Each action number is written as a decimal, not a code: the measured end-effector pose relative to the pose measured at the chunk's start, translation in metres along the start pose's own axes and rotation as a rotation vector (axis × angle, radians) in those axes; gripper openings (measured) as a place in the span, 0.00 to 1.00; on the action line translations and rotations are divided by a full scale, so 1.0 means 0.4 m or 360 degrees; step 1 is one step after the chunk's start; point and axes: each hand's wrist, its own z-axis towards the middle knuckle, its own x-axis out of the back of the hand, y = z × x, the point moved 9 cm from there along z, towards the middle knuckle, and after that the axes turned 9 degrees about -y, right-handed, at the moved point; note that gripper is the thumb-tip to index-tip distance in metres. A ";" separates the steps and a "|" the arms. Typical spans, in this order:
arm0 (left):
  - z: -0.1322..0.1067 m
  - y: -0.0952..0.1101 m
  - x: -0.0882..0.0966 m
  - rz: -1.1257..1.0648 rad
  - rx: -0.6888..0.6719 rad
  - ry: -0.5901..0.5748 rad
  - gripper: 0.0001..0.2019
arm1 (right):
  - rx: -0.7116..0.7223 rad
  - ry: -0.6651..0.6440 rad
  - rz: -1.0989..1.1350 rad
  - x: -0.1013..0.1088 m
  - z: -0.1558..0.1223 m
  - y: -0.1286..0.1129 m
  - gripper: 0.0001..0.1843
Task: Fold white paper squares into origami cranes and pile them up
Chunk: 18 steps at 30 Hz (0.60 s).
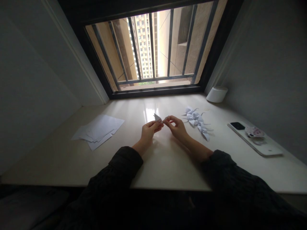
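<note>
Reaching over the table (168, 172): two sleeves (126, 158), dark, matt, rucked at the cuffs; underneath, a pale, smooth top with a soft sheen of daylight
Phone (271, 148): far to the right, well apart from both hands; glossy white back upward, dark camera block, round pinkish grip (254, 131) on top
Sheets (103, 126): left of the left hand; thin white paper, flat, straight-edged, fanned in a loose overlapping heap; no creases to be seen, so judged unworked and left over; count hidden by the overlap
Left hand (149, 131): thumb and fingers closed in a pinch on the piece's lower part
Right hand (177, 127): thumb and forefinger closed together on the piece's right-hand end; exact hold too small to make out
Piece (157, 117): mid-table, between both hands; white, narrow, pointed at the far end; no spread wings to be seen, so judged well past a flat sheet but short of complete
Cranes (192, 118): just right of the right hand, in a slanting cluster; curved wings, thin spiky points; apparently done; count uncertain
Cylinder (216, 95): white, smooth, near the window; use unclear
Window (155, 93): dark frame, upright bars (170, 44), pale tower (143, 41) beyond
</note>
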 end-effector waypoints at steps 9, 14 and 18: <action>0.001 0.024 -0.010 0.0361 -0.0075 -0.0186 0.18 | -0.0120 -0.0052 0.0114 0.006 0.005 0.018 0.10; 0.009 0.023 -0.010 0.0428 -0.0060 -0.0243 0.19 | -0.0088 -0.0097 0.0145 -0.002 0.008 0.020 0.09; 0.015 0.016 -0.008 0.0394 0.0012 -0.0272 0.19 | -0.0077 -0.0138 0.0234 -0.010 0.008 0.022 0.08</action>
